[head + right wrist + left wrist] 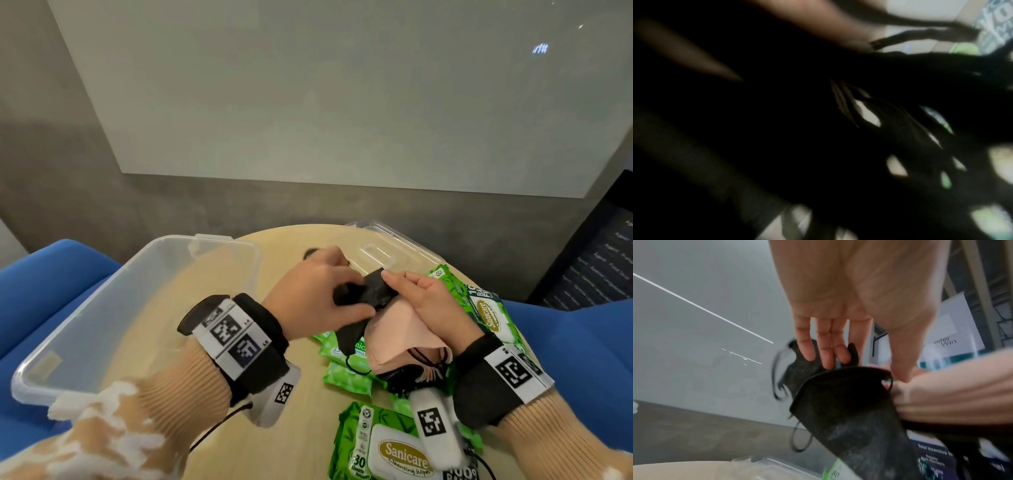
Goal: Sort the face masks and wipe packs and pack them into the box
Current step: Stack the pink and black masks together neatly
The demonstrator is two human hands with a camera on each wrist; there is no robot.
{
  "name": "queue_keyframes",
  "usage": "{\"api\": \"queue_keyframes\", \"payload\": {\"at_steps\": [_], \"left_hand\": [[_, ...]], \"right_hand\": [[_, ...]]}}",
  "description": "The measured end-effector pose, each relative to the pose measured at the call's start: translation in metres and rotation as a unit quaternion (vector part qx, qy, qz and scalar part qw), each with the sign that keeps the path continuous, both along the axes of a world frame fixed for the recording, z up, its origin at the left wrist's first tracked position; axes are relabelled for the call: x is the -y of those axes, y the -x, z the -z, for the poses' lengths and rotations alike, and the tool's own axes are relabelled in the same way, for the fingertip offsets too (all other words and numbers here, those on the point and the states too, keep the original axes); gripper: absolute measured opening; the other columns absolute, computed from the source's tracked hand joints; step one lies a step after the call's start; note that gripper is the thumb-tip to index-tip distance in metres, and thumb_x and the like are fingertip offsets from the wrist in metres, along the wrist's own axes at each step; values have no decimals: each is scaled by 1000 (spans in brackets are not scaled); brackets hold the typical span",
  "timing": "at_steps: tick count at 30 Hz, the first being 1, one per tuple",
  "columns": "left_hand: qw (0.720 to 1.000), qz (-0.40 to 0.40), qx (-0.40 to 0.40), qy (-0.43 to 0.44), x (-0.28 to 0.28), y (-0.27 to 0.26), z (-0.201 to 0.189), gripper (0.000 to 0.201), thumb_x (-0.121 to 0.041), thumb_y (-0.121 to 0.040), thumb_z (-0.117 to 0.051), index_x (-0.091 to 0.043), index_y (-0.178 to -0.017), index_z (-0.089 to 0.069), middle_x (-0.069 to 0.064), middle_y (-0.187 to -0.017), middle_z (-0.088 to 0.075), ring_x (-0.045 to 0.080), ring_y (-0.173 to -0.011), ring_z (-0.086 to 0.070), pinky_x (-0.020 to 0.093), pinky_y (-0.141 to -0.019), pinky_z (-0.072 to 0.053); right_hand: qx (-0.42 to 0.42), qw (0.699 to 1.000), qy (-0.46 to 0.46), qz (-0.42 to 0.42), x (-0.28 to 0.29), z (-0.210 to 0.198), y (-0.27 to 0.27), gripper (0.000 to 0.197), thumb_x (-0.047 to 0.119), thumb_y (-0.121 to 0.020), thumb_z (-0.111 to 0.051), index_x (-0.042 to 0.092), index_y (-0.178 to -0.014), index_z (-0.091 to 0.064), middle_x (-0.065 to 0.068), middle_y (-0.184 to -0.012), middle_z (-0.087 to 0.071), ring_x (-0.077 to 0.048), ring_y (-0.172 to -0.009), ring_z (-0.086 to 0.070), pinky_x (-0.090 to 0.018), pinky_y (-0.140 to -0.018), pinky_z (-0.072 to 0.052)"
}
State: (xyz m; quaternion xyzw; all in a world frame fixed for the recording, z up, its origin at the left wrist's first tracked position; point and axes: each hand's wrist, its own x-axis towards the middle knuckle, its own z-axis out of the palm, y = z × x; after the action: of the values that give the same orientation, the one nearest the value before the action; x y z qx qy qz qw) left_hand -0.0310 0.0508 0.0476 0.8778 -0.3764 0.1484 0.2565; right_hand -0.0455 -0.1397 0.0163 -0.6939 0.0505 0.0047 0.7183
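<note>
Above the round pale wooden table (281,428), near its middle, both hands work a mixed bunch of soft face masks. The right hand (442,308) is wrapped around the bunch: a stack of peach fabric masks (394,339) with black ones beneath, ear loops dangling at the near end. The left hand (318,294) pinches one black fabric mask (373,291) at the far top of the bunch, thumb on one side and fingers on the other, as the left wrist view confirms. The right wrist view is too dark to add anything.

By my reading, the step in hand is sorting: pulling the black mask free of the peach ones. The next move likely calls for drawing it out cleanly without snagging an ear loop, then laying it in the clear plastic storage box (102,308), which sits open and seemingly empty at the left. Its clear plastic lid (394,246) lies at the far side of the table.

Green wipe packs lie on the right, under and around the hands: one large green pack with a white flip lid (387,445) nearest, another large one (486,315) to the far right, and at least three smaller green packs (346,373) partly hidden under the masks. The masks cannot be counted exactly; several peach and at least two black show.
</note>
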Motion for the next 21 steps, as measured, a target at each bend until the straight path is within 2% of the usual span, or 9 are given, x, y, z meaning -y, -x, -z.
{"api": "queue_keyframes", "payload": {"at_steps": [2, 5, 7, 9, 12, 14, 16, 18, 21], "left_hand": [[999, 12, 19, -33, 6, 1, 7, 48, -53, -73, -70, -17, -105, -71, 0, -88, -49, 12, -77, -40, 23, -67, -33], [999, 21, 36, -35, 12, 4, 15, 54, -60, -68, -58, -18, -99, -72, -4, -83, -45, 10, -72, -37, 23, -64, -35], [998, 24, 49, -20, 16, 6, 18, 45, -53, -71, -56, -17, -92, -73, -3, -80, -48, 12, -67, -40, 22, -60, -36], [999, 22, 45, 16, 18, 5, 21, 34, -41, -78, -54, -15, -87, -74, 0, -78, -53, 15, -65, -48, 23, -57, -40], [994, 10, -54, 98, 13, -3, 16, 19, -27, -83, -65, -12, -89, -76, 1, -79, -57, 8, -67, -53, 16, -62, -41], [978, -19, -143, 147, 6, -10, 9, 11, -21, -80, -74, -10, -84, -76, -5, -76, -57, 1, -66, -52, 13, -63, -41], [958, -56, -208, 191, -2, -17, 3, 11, -22, -79, -74, -11, -75, -73, -7, -72, -56, -1, -62, -51, 14, -61, -41], [947, -92, -227, 208, -9, -21, -2, 18, -26, -82, -71, -14, -69, -67, -4, -70, -55, 0, -59, -50, 16, -55, -42], [964, -128, -162, 167, -14, -24, -5, 27, -26, -86, -66, -4, -70, -65, 7, -73, -57, 15, -69, -50, 29, -66, -42]], "right_hand": [[-1, 1000, -26, -9, -1, -3, 1, 28, 21, -90, -58, -5, -96, -64, -11, -75, -67, -15, -64, -60, -19, -58, -51], [3, 998, -51, -26, 1, -6, 3, 33, 28, -83, -60, -4, -94, -64, -11, -77, -68, -14, -64, -63, -19, -59, -53], [-3, 997, -64, -39, 2, -7, 4, 32, 30, -75, -61, 1, -86, -63, -7, -73, -69, -13, -63, -63, -19, -58, -53], [-1, 997, -62, -43, 2, -6, 5, 23, 26, -72, -61, 6, -82, -59, -1, -66, -68, -8, -58, -62, -17, -57, -51], [10, 998, -58, -22, 5, -6, 6, 13, 8, -78, -64, 11, -88, -57, 2, -68, -69, -6, -56, -63, -17, -55, -51], [15, 1000, -20, -11, 11, -5, 8, 23, 1, -80, -66, 14, -95, -57, 1, -72, -69, -6, -56, -63, -17, -54, -50], [17, 999, 26, -11, 16, -5, 11, 31, 2, -77, -71, 17, -100, -57, 3, -74, -70, -6, -60, -62, -18, -57, -49], [24, 998, 50, -10, 18, -4, 12, 32, 4, -76, -73, 19, -100, -58, 4, -72, -69, -8, -62, -61, -20, -59, -48], [58, 996, 61, 11, 13, -7, 13, 27, 11, -78, -73, 19, -100, -61, 1, -74, -70, -11, -65, -60, -20, -62, -48]]}}
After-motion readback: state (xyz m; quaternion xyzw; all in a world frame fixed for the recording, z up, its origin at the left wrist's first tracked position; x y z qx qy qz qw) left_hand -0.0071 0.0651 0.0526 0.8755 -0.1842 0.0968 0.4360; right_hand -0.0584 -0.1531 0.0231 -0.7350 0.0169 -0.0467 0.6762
